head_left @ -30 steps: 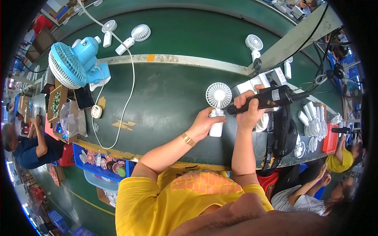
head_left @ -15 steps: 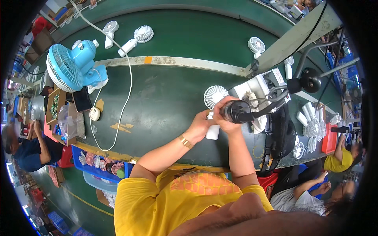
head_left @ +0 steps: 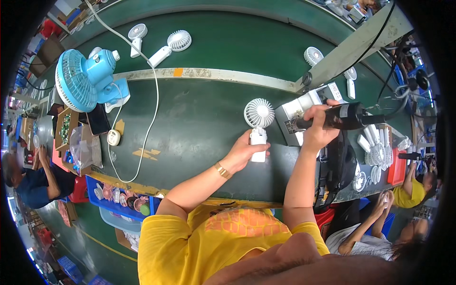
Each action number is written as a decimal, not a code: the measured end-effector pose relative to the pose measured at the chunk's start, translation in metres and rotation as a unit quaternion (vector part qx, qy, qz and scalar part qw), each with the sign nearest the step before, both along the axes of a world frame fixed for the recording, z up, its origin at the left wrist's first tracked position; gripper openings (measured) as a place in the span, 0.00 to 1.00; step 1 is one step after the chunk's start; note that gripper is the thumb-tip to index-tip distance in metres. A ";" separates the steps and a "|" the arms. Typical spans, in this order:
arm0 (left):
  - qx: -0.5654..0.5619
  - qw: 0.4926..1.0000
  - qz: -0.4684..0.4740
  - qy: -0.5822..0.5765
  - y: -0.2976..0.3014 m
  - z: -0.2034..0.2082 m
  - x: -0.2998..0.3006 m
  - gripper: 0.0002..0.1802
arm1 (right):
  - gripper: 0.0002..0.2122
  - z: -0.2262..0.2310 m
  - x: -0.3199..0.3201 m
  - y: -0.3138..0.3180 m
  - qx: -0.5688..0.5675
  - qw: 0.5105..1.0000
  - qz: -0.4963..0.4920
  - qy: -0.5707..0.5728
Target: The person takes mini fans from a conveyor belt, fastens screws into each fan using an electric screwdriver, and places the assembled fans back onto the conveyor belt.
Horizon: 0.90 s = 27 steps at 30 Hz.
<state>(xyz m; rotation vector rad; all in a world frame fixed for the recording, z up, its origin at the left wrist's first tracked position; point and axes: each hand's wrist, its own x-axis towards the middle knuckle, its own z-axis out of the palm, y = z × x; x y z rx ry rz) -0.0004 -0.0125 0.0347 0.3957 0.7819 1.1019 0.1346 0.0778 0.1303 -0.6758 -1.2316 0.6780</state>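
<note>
A white handheld fan (head_left: pixel 258 113) is gripped by its handle in my left hand (head_left: pixel 242 153), with the round grille pointing away from me over the green worktop. My right hand (head_left: pixel 316 130) is wrapped round a black electric screwdriver (head_left: pixel 344 117), held nearly level. Its tip points left, at the front of a white and grey box-shaped device (head_left: pixel 285 114) that looks like a screw feeder. Whether the tip touches it I cannot tell, since my hand and the tool partly cover the device.
A blue desk fan (head_left: pixel 78 78) stands at the left, its white cable looping over the worktop. Beyond a pale rail, several white fans (head_left: pixel 179 41) lie on a green belt. On the right are a black bag (head_left: pixel 337 166), piled fans (head_left: pixel 377 152) and a slanted post (head_left: pixel 356 47).
My right hand has carried the screwdriver from the fan's handle rightward to the device and tilted it level. The fan's handle is now uncovered. Fans on the far belt have shifted slightly right.
</note>
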 end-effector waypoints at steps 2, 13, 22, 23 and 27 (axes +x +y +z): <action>0.011 1.000 -0.007 0.001 -0.001 -0.001 0.000 0.22 | 0.16 -0.007 -0.002 0.000 -0.031 0.999 0.003 -0.014; 0.052 0.992 -0.040 0.111 -0.002 -0.011 0.008 0.18 | 0.28 -0.025 -0.034 -0.030 -0.095 0.970 0.176 0.139; 0.035 0.991 -0.023 0.128 -0.006 -0.011 0.011 0.17 | 0.27 -0.039 -0.043 -0.029 -0.083 0.961 0.207 0.165; 0.036 0.991 -0.023 0.129 -0.006 -0.012 0.011 0.17 | 0.27 -0.041 -0.044 -0.030 -0.082 0.961 0.207 0.165; 0.047 0.986 -0.010 0.162 -0.007 -0.011 0.014 0.18 | 0.24 -0.051 -0.047 -0.030 -0.099 0.960 0.200 0.171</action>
